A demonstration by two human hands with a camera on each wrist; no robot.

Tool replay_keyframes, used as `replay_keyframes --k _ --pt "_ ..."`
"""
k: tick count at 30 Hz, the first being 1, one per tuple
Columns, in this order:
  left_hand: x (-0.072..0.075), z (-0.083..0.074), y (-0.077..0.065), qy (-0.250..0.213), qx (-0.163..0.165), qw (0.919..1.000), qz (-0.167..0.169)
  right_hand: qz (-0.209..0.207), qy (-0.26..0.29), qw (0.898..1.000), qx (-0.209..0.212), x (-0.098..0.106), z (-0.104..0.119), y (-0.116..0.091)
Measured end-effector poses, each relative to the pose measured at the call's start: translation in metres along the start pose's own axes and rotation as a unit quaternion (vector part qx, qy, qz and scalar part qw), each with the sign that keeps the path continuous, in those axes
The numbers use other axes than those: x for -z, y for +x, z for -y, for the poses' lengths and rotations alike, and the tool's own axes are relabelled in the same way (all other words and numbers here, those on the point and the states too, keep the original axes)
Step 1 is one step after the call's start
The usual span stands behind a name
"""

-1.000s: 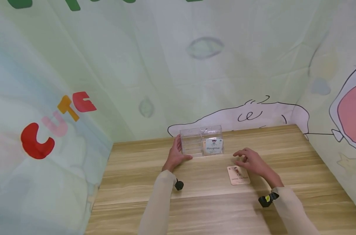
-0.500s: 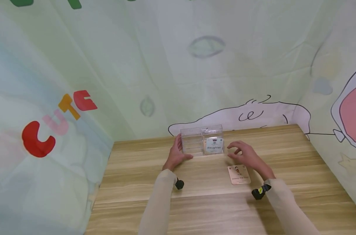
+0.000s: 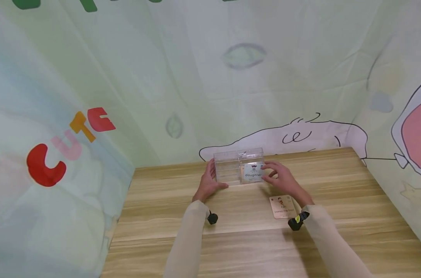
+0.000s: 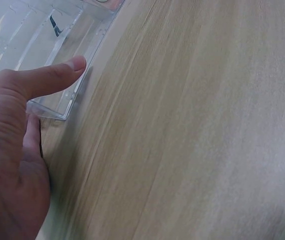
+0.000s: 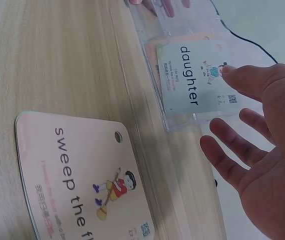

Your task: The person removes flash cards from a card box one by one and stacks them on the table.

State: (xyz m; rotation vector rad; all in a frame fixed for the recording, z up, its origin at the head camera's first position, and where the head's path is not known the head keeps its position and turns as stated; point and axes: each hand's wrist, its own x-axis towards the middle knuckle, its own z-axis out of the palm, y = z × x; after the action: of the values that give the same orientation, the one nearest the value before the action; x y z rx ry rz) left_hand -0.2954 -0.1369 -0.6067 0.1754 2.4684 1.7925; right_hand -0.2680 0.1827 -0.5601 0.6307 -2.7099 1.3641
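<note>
We're gripping clear box [image 3: 226, 172] w/ L hand [image 3: 207, 185], 9 o'clock — R hand [image 3: 281, 180] hovering loose by daughter card [image 5: 187, 82], 3 o'clock — being gentle's best.

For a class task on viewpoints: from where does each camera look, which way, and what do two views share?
Head: on the head, facing forward and down at the table and clear box; left hand, right hand, sleeves show.
Left wrist: on that wrist, facing the box's left end and table; left hand shows.
Right wrist: on that wrist, facing daughter card and sweep card; right hand and left-hand fingers show.
Head and right wrist share both cards.
</note>
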Motion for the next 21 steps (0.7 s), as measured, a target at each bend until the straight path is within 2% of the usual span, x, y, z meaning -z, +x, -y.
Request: replay_keyframes --k 10,12,21 --pt "-0.0014 0.0006 -0.0012 -0.014 -0.008 0.9998 -0.008 -0.004 0.006 1.000 -0.008 -0.0062 -0.0013 0.0007" --pt "-0.0007 -0.0045 -0.0036 -0.018 -0.010 0.9998 -0.008 0.001 0.008 1.000 -0.008 -0.0063 -0.0016 0.0015" --pt "-0.0002 -0.0016 -0.0011 -0.002 -0.001 1.0000 -0.002 0.004 0.006 1.000 -0.009 -0.0060 0.0020 0.0034"
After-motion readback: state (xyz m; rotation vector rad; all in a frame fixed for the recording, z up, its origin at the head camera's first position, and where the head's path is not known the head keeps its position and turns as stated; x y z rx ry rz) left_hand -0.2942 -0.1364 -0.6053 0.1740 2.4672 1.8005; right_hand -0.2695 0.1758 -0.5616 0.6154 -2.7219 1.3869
